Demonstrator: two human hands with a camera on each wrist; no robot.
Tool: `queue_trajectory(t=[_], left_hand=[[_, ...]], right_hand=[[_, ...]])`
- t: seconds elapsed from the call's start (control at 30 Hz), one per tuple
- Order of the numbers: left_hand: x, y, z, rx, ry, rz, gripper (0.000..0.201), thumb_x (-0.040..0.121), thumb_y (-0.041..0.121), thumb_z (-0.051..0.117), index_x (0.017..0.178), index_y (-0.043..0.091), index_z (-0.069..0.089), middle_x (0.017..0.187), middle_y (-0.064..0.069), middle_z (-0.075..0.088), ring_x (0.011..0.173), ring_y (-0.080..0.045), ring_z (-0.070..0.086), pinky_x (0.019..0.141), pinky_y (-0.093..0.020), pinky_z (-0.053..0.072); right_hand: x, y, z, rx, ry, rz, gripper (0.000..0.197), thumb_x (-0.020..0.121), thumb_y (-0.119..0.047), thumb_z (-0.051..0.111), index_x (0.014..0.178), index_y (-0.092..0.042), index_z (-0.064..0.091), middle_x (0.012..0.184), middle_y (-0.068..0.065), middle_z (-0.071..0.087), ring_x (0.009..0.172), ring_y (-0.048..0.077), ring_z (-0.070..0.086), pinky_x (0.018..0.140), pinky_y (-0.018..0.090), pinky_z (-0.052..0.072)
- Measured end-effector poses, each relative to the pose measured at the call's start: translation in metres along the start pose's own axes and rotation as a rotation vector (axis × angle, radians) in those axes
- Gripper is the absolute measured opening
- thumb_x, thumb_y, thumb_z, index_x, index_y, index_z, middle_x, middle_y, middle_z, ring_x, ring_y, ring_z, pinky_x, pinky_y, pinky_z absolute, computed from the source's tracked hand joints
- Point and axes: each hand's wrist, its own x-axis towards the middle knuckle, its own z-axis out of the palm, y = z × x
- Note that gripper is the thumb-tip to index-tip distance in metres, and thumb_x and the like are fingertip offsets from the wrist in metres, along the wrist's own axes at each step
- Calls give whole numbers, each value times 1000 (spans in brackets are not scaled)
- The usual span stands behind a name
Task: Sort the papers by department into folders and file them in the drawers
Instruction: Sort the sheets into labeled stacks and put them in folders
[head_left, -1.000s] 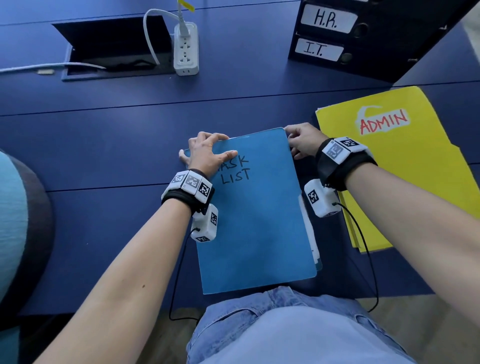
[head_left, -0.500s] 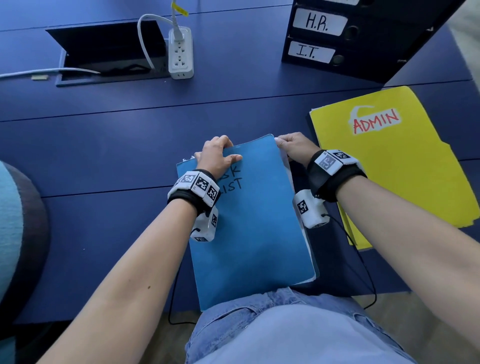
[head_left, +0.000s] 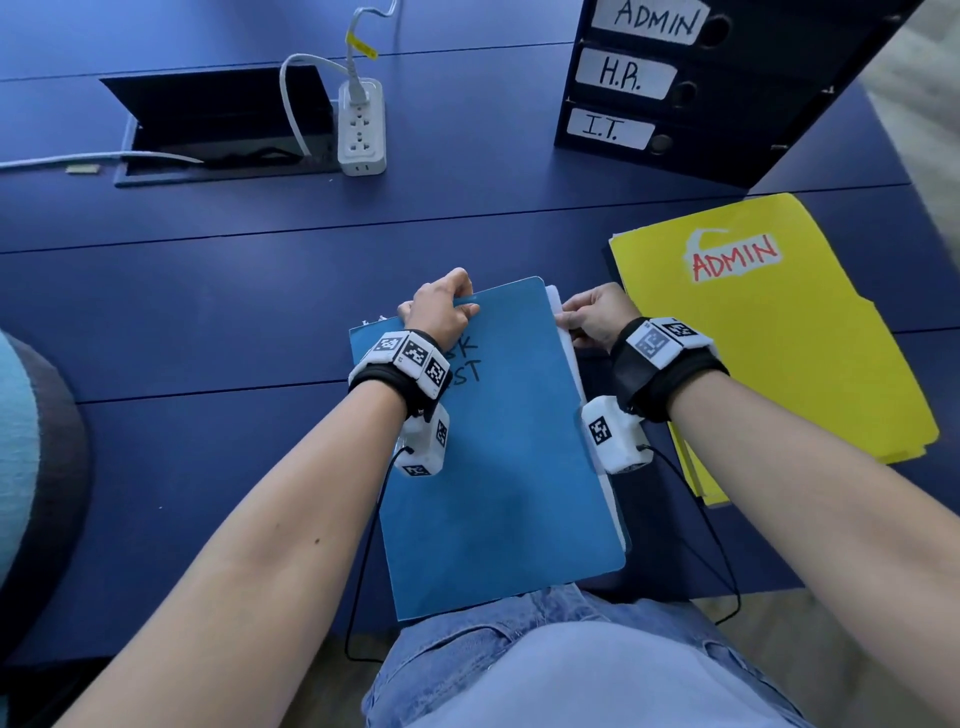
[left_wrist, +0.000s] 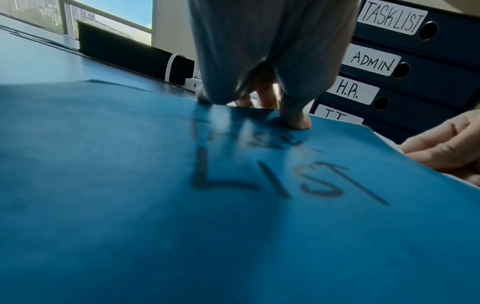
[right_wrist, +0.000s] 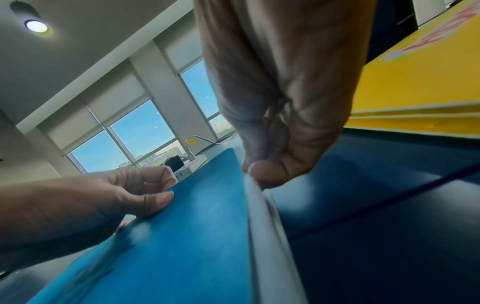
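The blue folder (head_left: 498, 447), hand-lettered "TASK LIST", lies at the near edge of the dark blue counter (head_left: 208, 312), its near end overhanging toward the person's lap. White papers (head_left: 563, 332) show along its right edge, inside the cover. The left hand (head_left: 441, 312) grips the folder's far left corner, thumb pressed on top of the cover and fingers curled over the far edge. The right hand (head_left: 597, 317) pinches the folder's right edge near the far corner, fingers curled against the cover and the white sheets; how many sheets it holds cannot be told.

Just right of the right hand lies a yellow folder (head_left: 769, 332) labelled "ADMIN" in red, flat on the counter and apart from the blue one. Beyond it, at the far right, stands a dark drawer unit (head_left: 727, 104) with white labels; the left wrist view reads TASK LIST, ADMIN, H.R. and I.T. from top to bottom. All visible drawers sit closed. At far centre a white power strip (head_left: 361, 130) with a plugged white cable lies beside an open cable hatch (head_left: 218, 124) in the counter.
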Motion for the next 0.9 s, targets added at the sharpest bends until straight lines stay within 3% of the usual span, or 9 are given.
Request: queue_trajectory(t=[0.23, 0.33, 0.43, 0.53, 0.63, 0.67, 0.73, 0.8, 0.9], left_hand=[[10, 7, 8, 3, 53, -4, 14, 90, 12, 54, 84, 18, 43, 89, 2, 49, 102, -24, 51, 83, -32, 24], [8, 11, 9, -16, 59, -22, 6, 89, 17, 56, 94, 15, 53, 103, -4, 54, 113, -23, 45, 104, -44, 23], [1, 5, 0, -18, 72, -98, 39, 82, 32, 65, 115, 19, 49, 124, -2, 45, 127, -22, 31, 110, -57, 6], [-14, -12, -12, 18, 132, -274, 79, 70, 48, 73, 132, 20, 33, 137, -5, 30, 131, -26, 22, 107, -54, 17], [-39, -29, -16, -30, 177, -486, 98, 62, 58, 74, 133, 10, 27, 137, -11, 25, 128, -30, 23, 103, -47, 29], [-47, -32, -16, -41, 200, -541, 100, 61, 61, 74, 131, 7, 27, 135, -13, 26, 126, -30, 25, 100, -45, 32], [-61, -37, -14, -51, 226, -627, 99, 62, 63, 72, 127, 2, 29, 133, -14, 28, 123, -30, 28, 97, -42, 34], [-70, -41, -10, -75, 229, -693, 98, 65, 64, 68, 127, -2, 28, 134, -14, 28, 123, -30, 30, 96, -39, 34], [-80, -43, -5, -133, 208, -738, 96, 70, 62, 66, 130, -3, 27, 135, -15, 28, 124, -31, 32, 95, -38, 34]], right_hand=[[5, -8, 2, -74, -47, 16, 16, 88, 6, 52, 95, 4, 66, 83, 13, 61, 59, 17, 56, 72, 32, 56], [0, -5, 3, -31, 29, 21, 12, 85, 2, 60, 95, 5, 67, 85, 12, 63, 61, 16, 58, 71, 28, 56], [-8, -1, 3, -40, 161, 48, 9, 87, -5, 59, 89, -2, 67, 80, 13, 62, 65, 22, 61, 68, 29, 55], [-21, 5, 4, -114, 186, 104, 7, 85, -9, 53, 78, -6, 55, 78, 12, 56, 68, 27, 56, 67, 36, 55], [-36, 14, 8, -250, 122, 131, 15, 83, -19, 52, 73, -8, 49, 71, 8, 50, 75, 28, 53, 79, 42, 53], [-42, 15, 11, -268, 107, 141, 15, 84, -20, 51, 75, -9, 49, 75, 9, 50, 81, 28, 52, 83, 42, 51], [-51, 23, 16, -290, 82, 154, 25, 89, -20, 46, 107, -5, 53, 113, 15, 49, 102, 32, 51, 92, 44, 47], [-63, 29, 24, -327, 75, 166, 44, 92, -17, 41, 132, 2, 36, 140, 19, 29, 118, 35, 44, 98, 42, 42], [-82, 36, 40, -372, 92, 117, 39, 91, -12, 36, 126, 3, 41, 140, 21, 27, 124, 37, 35, 100, 37, 33]])
